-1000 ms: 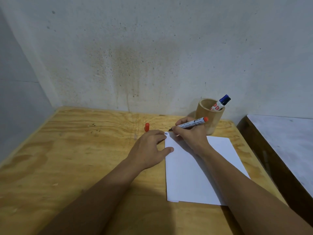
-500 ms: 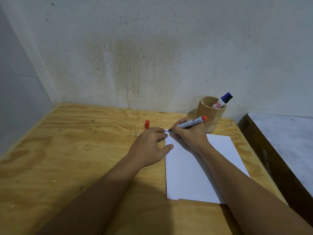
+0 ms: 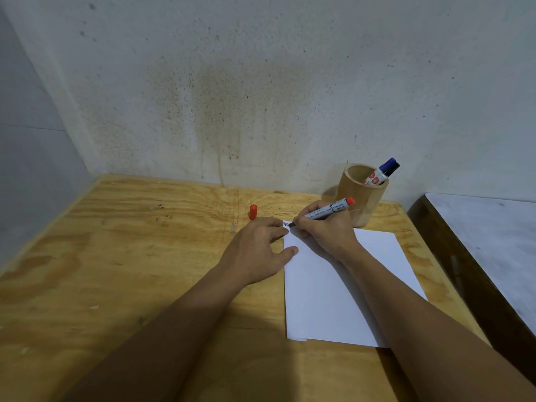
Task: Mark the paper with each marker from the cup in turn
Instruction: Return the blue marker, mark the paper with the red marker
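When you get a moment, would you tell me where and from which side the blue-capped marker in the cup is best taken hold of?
Grip the blue-capped marker by its capped upper end, the only part clear of the wooden cup. It leans out over the cup's right rim, so I would come from above and the right, pinch along its tilt, and draw it out along that line. The right hand is nearest, but holds the orange-ended marker.

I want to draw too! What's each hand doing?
Left hand: open, pressing the paper.
Right hand: closed on the orange-capped marker.
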The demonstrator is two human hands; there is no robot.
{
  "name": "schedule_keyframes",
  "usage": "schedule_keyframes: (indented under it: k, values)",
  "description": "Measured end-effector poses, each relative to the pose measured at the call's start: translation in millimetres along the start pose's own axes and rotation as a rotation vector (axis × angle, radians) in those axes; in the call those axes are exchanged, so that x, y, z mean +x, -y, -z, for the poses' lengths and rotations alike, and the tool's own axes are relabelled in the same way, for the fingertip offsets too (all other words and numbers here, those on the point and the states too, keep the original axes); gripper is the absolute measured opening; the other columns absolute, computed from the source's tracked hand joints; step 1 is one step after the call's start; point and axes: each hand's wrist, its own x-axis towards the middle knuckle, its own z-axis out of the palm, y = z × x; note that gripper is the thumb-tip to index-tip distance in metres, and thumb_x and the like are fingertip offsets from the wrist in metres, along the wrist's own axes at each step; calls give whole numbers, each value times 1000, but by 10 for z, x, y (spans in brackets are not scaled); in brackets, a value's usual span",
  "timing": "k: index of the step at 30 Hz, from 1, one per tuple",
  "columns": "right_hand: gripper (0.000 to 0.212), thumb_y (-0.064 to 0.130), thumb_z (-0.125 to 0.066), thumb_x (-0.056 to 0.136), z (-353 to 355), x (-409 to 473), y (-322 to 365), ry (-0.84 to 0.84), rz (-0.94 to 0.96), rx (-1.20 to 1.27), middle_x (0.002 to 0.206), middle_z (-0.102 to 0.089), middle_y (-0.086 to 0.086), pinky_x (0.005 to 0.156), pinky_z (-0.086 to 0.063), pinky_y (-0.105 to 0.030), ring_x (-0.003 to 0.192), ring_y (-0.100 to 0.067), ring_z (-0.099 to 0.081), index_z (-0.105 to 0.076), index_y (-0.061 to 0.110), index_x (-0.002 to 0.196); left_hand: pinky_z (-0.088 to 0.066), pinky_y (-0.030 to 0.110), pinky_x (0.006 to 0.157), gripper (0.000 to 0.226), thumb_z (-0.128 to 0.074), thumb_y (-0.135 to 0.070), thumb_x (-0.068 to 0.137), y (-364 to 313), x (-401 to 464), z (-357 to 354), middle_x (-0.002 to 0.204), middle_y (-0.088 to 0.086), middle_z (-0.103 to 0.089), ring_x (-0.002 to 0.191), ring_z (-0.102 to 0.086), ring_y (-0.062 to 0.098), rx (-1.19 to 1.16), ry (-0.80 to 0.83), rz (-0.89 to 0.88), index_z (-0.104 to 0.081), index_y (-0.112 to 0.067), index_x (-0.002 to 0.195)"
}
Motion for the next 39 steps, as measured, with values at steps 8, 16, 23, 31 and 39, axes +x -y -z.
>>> schedule_keyframes:
  k: [8,16,23,31,39]
  values:
    - [8,7,-77,77,0,-3,-5,-5,0,-4,72,-70,-4,57,-55,-18,63,-6,-67,-69,3,76,-38,21,92,54,-62,-49,81,-21,1,-2,136,-4,-56,122,-50,11,10,7,17,-60,-20,126]
    - [14,4,-77,78,74,-34,86,-102,-81,248,70,-66,-4,60,-54,-19,62,-8,-65,-64,8,77,-39,22,91,51,-64,-45,81,-30,-3,2,133,-2,-58,120,-50,12,5,-22,-3,-62,-17,123]
    - [16,-2,-74,81,180,-26,261,-77,-142,483,89,-68,-20,72,-63,-34,79,-27,-70,-62,2,91,-45,26,81,34,-69,-20,80,41,124,125,108,4,-54,98,-53,17,-92,-381,95,-64,-9,111]
    - [12,-2,-70,84,420,-123,612,-63,-125,566,82,-70,-20,67,-63,-40,72,-29,-70,-62,-2,93,-50,29,78,14,-68,-1,79,181,386,235,93,9,-68,86,-64,23,-353,-224,449,-72,-7,91]
    - [24,10,-82,76,553,-250,816,-53,-16,458,57,-64,-1,47,-43,-24,47,-15,-56,-61,0,83,-58,20,59,15,-56,12,85,-295,403,634,96,20,-66,77,-68,21,-1438,-30,652,-66,4,93]
